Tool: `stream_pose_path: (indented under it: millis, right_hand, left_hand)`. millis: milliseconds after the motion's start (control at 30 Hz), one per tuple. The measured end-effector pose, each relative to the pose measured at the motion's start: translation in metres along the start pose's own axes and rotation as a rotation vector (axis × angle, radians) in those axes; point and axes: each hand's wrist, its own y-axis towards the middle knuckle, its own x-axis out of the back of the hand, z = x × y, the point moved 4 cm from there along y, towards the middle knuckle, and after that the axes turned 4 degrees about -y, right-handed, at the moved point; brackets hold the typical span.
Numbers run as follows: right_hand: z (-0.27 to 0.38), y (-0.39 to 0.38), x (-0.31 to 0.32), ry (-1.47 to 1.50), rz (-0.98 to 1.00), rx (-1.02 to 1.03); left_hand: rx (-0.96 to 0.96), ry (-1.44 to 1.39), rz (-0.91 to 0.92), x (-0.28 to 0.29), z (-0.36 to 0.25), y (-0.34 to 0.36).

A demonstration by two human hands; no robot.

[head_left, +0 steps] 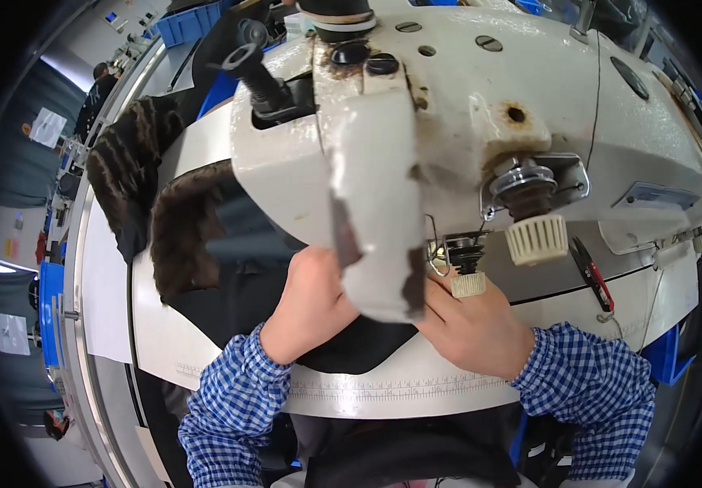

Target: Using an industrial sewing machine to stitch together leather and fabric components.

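1. We take the step in hand to be steering dark fabric (355, 348) beneath the sewing machine (465, 106), a bulky, rounded casting in glossy off-white enamel, chipped and rust-stained around its screws. Its head hides the needle from us, so we cannot tell whether a seam is being stitched.
2. Below it we have the table (416, 397), smooth and white, with a ruler scale along its near edge.
3. The fabric lies on that table, under the machine's head and between the left hand (309, 305) and the right hand (477, 329); it looks matte and soft. Toward the left it meets brown fur (182, 248), thick and plush. In our judgement, the next move calls for holding the layers flat and feeding them evenly, fur kept clear.
4. The left hand rests curled on the fabric; the right has its fingers bent behind the machine's small parts. With the fingertips hidden, we cannot tell whether either grips.
5. To their right lie thread snips (599, 285), slim, red and dark.
6. Smallest, we see ribbed cream knobs (538, 240), round and seemingly plastic.
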Motion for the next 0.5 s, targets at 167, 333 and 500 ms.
stream_pose_path:
  millis: [167,333,500]
  right_hand:
    - [-0.004,0.005,0.002,-0.021,0.076,-0.045]
    - [-0.006,0.006,0.002,-0.031,0.039,-0.073]
    - [-0.005,-0.003,0.002,-0.111,-0.033,0.017]
  left_hand:
    - [-0.122,-0.128,-0.219,-0.005,-0.013,-0.007]
    - [-0.265,0.043,-0.169,-0.010,-0.025,-0.009]
    - [-0.326,0.188,-0.005,-0.014,-0.026,-0.016]
